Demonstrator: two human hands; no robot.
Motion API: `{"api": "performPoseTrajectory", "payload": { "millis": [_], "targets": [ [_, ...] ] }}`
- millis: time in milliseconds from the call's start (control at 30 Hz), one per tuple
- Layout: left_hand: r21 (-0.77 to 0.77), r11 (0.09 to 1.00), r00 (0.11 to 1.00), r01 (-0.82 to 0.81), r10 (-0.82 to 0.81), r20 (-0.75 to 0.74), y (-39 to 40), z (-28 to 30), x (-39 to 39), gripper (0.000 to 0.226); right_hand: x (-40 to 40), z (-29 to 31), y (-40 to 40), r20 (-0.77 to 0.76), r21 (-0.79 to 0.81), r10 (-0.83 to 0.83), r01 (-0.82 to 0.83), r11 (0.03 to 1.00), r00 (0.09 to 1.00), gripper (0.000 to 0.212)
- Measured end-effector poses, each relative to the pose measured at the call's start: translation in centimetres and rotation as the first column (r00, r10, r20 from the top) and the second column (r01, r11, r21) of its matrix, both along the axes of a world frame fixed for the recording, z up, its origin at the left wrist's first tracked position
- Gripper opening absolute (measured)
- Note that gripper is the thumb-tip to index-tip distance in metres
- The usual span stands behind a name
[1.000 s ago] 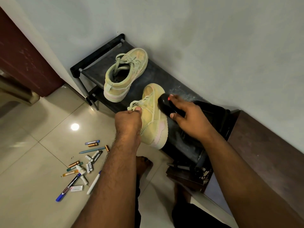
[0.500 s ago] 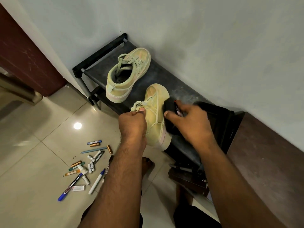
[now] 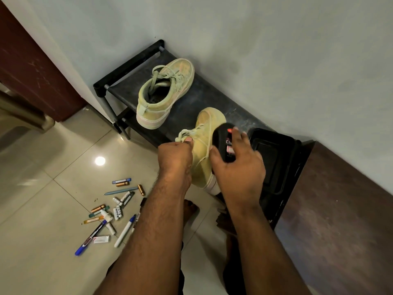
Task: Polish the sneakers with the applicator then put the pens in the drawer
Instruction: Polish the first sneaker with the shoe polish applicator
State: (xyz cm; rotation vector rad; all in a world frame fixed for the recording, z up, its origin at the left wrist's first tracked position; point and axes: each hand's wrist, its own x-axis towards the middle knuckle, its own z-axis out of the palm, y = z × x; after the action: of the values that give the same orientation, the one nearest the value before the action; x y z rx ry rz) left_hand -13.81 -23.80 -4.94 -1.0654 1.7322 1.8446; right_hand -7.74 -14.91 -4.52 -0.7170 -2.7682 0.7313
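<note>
evidently the near sneaker (image 3: 205,150) was being polished: steadied by the clenched left hand (image 3: 175,157), the applicator (image 3: 225,143) grasped in the right hand (image 3: 238,167); further strokes were judged needed.

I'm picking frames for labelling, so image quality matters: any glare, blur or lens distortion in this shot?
Head view: a bright lamp reflection glares off the glossy floor tiles; the right hand is slightly motion-blurred around the applicator; the wide-angle lens bends the wall edges; the pens and far sneaker stay sharp.
</note>
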Motion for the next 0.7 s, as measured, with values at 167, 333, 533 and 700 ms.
{"api": "performPoseTrajectory", "payload": {
  "millis": [167, 333, 533, 700],
  "targets": [
    [-0.004, 0.997, 0.997, 0.072, -0.072, -0.020, 0.6, -0.1, 0.1, 0.018, -6.1, -0.9, 2.7, 0.028, 0.015, 0.005, -0.005, 1.000, 1.000, 0.060],
    [-0.055, 0.994, 0.985, 0.100, -0.106, -0.136, 0.2, 0.1, -0.2, 0.021, -4.9, 1.2, 2.6, 0.074, -0.056, 0.100, -0.096, 0.994, 0.992, 0.059],
    [-0.247, 0.949, 0.906, 0.196, -0.271, -0.324, -0.4, 0.3, 0.0, 0.025, 1.2, 1.0, -0.4, -0.063, -0.241, 0.073, -0.087, 0.967, 0.995, 0.066],
    [-0.401, 0.871, 0.760, 0.284, -0.459, -0.460, 0.1, 0.5, 0.3, 0.036, -3.1, 1.0, 1.8, -0.189, -0.259, -0.087, 0.036, 0.965, 0.978, 0.054]
  ]
}}
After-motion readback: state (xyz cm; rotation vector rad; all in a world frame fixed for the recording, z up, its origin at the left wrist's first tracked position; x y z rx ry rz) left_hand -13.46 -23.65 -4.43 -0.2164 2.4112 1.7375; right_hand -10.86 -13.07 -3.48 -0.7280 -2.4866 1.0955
